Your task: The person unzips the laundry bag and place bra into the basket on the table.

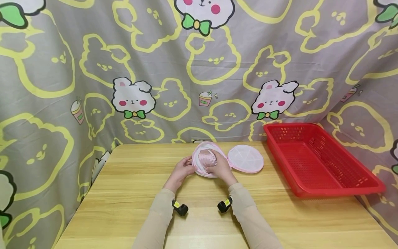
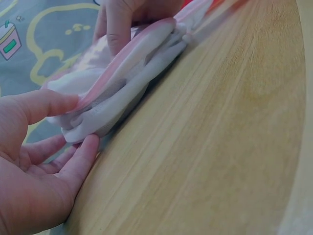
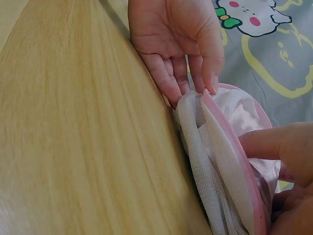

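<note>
A round white mesh laundry bag (image 2: 124, 98) with a pink zip edge lies at the table's far side. Its round mesh lid (image 1: 245, 158) is folded open to the right. My left hand (image 1: 180, 173) pinches the bag's left side, thumb on the zip edge and fingers under the soft wall, as the left wrist view shows. Inside the bag sits a bunched piece of shiny pink satin fabric (image 1: 206, 158). Reaching in from the right, my right hand (image 1: 220, 167) grips that fabric between thumb and fingers; part of its fingers is hidden by the bag's wall.
A red plastic basket (image 1: 303, 185) with slotted walls stands at the right, just past the lid. The wooden table (image 1: 130, 204) runs back to a grey patterned curtain (image 1: 171, 114). Small black cameras (image 1: 181, 208) sit on both wrists.
</note>
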Tool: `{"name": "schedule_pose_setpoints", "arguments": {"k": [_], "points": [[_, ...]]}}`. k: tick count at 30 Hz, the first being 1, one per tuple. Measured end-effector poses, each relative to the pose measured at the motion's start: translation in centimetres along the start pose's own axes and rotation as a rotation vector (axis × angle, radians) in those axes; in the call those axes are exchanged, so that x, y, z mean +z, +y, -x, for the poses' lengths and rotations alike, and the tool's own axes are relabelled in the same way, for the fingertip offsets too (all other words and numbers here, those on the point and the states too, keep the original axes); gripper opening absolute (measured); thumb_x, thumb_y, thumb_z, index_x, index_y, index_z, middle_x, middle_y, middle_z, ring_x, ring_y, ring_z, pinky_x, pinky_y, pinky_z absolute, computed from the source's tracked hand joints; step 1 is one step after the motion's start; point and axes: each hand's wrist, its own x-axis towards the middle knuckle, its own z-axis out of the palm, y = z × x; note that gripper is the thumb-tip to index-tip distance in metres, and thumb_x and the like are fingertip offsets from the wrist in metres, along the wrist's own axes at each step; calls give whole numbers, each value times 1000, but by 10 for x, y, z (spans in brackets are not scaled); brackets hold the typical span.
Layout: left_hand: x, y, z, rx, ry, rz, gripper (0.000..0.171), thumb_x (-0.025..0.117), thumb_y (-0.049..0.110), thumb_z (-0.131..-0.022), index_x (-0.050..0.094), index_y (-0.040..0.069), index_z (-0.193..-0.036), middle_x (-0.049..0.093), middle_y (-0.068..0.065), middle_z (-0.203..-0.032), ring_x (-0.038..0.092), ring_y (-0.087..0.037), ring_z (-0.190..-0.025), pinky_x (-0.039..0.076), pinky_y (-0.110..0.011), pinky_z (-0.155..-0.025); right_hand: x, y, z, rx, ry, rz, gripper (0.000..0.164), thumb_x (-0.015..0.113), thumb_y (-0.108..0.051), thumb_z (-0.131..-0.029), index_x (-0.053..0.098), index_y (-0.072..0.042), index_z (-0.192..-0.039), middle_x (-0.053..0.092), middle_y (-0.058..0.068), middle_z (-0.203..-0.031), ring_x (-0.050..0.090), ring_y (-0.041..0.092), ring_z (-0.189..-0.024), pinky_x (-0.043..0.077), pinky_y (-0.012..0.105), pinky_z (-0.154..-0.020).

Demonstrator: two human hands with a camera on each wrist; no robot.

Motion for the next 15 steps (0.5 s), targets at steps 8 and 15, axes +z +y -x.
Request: {"name": "schedule_pose_setpoints", "arguments": {"k": [8,15], "points": [[1,1,1,2,9,-3,67,64,-4,-80,42,-2,-143,56,-25,-128,61,-13,-91,53,-20,-78,-1,-2,2,34,19,6,79,81,-9,-72,46,-8,-143,55,20,-139,50,39,-129,40,52,-109],[2,2,2,8,15,-10,64,66,-2,-82,44,-1,-142,56,-25,-128,61,-12,-90,53,-21,-79,-3,-2,4,49,34,1,71,76,-6,-76,48,-8,-141,57,21,-136,52,38,-127,41,52,-107]]}}
